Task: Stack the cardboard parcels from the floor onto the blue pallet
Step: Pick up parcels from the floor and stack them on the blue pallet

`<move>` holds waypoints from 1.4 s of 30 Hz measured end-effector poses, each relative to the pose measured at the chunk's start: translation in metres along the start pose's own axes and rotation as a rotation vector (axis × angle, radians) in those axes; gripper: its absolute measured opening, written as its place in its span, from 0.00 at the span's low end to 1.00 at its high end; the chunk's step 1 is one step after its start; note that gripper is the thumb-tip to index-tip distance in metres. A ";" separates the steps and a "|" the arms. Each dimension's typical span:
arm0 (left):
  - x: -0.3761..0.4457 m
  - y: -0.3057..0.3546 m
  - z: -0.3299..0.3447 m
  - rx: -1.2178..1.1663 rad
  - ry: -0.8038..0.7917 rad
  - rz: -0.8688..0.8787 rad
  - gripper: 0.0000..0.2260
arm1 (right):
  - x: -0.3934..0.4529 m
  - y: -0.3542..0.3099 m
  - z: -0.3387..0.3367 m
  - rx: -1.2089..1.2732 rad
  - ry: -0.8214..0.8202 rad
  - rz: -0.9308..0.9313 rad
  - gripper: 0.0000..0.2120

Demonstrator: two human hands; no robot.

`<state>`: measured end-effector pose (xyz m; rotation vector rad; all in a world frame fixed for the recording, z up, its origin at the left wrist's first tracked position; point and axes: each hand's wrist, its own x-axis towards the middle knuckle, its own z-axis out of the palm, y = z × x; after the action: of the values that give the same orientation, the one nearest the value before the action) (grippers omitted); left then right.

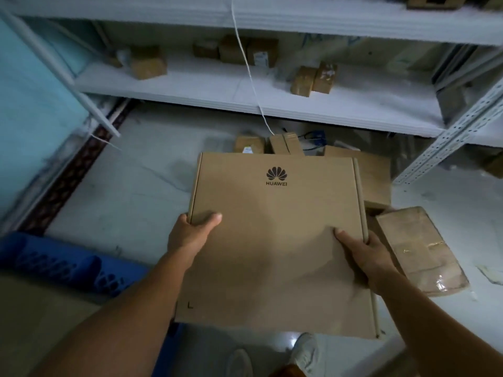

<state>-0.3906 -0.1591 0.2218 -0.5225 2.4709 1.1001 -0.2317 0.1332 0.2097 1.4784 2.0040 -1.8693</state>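
Two bare hands, one flat parcel between them; I log the items from left to right.

Item: pale blue wall panel, far left, upright.

Item: blue plastic pallet with a lattice top, lower left on the floor. A plain brown cardboard surface lies in front of it; I cannot tell whether that rests on the pallet.

Item: left hand. Thumb flat on the parcel's top face, fingers wrapped round its left edge, so it is clamped on the parcel.

Item: large flat brown cardboard parcel printed with a black flower logo and the word HUAWEI. Held level in the air at the centre of my view, above the floor, to the right of the pallet and not over it. A small L mark sits near its lower left corner.

Item: thin white cord, hanging from above past the shelf edge down toward the floor boxes.

Item: white metal shelving, along the back, with several small brown boxes on its lower board, blurred.

Item: small brown cardboard boxes on the floor, just beyond the parcel's far edge.

Item: right hand. Thumb on top, fingers curled round the right edge, gripping the parcel.

Item: brown parcel wrapped in clear tape, on the floor just right of the right hand.

Item: white shoes, bottom centre, under the parcel's near edge.
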 end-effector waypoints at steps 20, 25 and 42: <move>-0.110 -0.156 -0.206 -0.580 0.497 -0.382 0.39 | -0.097 -0.104 0.223 -0.462 -0.653 -0.378 0.26; -0.152 -0.211 -0.232 -0.633 0.631 -0.490 0.35 | -0.143 -0.094 0.274 -0.595 -0.760 -0.424 0.47; -0.297 -0.446 -0.337 -0.765 0.841 -0.701 0.44 | -0.376 0.028 0.406 -0.835 -1.063 -0.554 0.36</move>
<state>0.0127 -0.6414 0.2988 -2.2434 1.9452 1.6644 -0.2319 -0.4141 0.2961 -0.2737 2.1260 -1.1273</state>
